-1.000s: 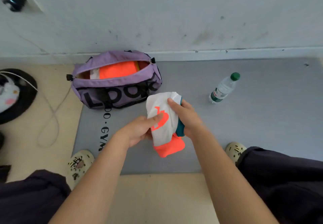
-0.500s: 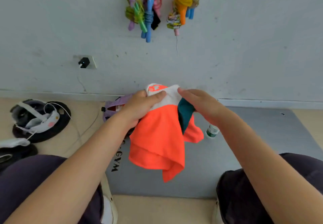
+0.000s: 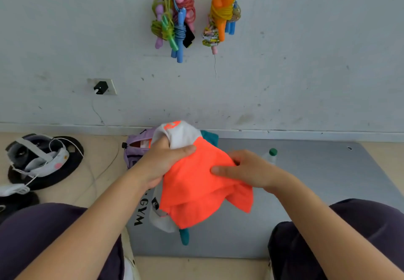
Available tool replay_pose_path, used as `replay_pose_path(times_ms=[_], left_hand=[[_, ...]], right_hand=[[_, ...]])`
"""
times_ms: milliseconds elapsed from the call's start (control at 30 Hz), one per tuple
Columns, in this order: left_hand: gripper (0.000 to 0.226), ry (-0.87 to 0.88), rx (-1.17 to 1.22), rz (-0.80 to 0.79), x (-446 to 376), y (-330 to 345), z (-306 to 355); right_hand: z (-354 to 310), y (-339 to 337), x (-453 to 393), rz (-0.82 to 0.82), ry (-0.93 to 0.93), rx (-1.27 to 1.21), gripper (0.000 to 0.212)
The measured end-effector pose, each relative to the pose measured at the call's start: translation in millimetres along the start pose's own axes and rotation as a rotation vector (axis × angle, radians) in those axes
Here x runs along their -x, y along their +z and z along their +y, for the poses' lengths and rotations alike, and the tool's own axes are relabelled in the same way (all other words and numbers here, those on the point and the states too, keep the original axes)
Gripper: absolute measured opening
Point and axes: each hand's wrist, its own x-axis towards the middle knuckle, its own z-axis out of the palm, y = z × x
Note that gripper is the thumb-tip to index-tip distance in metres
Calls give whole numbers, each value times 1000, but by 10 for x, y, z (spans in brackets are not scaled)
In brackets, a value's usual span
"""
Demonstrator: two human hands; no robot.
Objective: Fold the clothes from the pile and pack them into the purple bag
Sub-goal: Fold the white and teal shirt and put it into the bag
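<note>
Both hands hold an orange, white and teal garment point(image 3: 196, 183) in the air at the centre of the frame, above the grey mat point(image 3: 317, 181). The left hand point(image 3: 161, 164) clamps the white upper part, fingers curled closed around a bunch of the cloth. The right hand point(image 3: 247, 168) presses on the orange panel from the right, its fingers together and laid flat across the fabric with the thumb on top; half a second ago it pinched the top edge beside the left hand, so it has come lower and further onto the orange part. The cloth now hangs more bunched, with a teal tip showing at the bottom. The purple bag point(image 3: 136, 148) lies on the floor behind the left hand, mostly hidden, its opening just visible. A water bottle point(image 3: 271, 155) peeks out behind the right hand. Skipping ropes point(image 3: 175, 22) hang on the wall in the upper centre, more fully in view than before.
</note>
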Motion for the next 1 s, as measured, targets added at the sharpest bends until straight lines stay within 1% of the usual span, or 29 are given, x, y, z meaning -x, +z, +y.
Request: replay_pose_path(times_ms=[33,100,133,200,300,333,400,433,467,500,567,600,633,667,733,767,800,833,900,967,1000], left_hand=[[26,-43,-54,43,-11,-24,6],[36,-107,-219,134,-47,-75,-44],[35,-61,-302,128,-58,-64,-75],[35,97,-415,102,-25,38,-89],[47,220,-539,190,-7,161,-29],[49,228,-626,234,-2,173,-6],[60,182,-826,411,32,185,45],[66,195,-843,489,55,189,79],[73,226,-759,495,58,193,104],[79,254,-606,389,62,195,137],[109,241,-310,-43,75,239,204],[118,207,-232,-240,92,291,202],[117,166,-205,-384,124,355,191],[107,132,-194,-467,146,407,169],[87,70,-183,-518,154,471,98],[82,36,-189,-518,142,475,70],[75,1,-197,-488,113,476,43],[65,-24,-193,-418,86,471,25],[45,-26,-145,-219,48,461,-4],[33,-14,-88,-56,18,463,-11],[29,-23,-46,3,10,458,-4]], right_hand=[[-21,-20,18,15,-30,-115,25],[-58,-70,49,46,-71,-353,25],[-82,-84,64,48,-88,-417,25],[-109,-82,63,10,-107,-493,22],[-150,-92,42,-16,-118,-630,22],[-166,-116,39,-1,-122,-684,27],[-191,-183,43,24,-134,-788,34],[-197,-212,44,32,-137,-829,33],[-200,-227,44,35,-132,-866,32],[-203,-231,40,39,-116,-900,33],[-224,-209,15,53,-71,-962,34],[-233,-184,-8,67,-50,-993,34],[-241,-152,-37,91,-32,-1038,33],[-237,-120,-70,130,-10,-1087,31],[-187,-62,-136,211,39,-1149,28],[-158,-36,-167,232,49,-1172,28],[-133,-12,-192,243,48,-1201,28],[-117,-3,-213,245,36,-1223,30],[-121,-26,-238,188,-40,-1210,44],[-138,-77,-240,93,-131,-1104,62],[-143,-85,-237,96,-133,-994,67]])
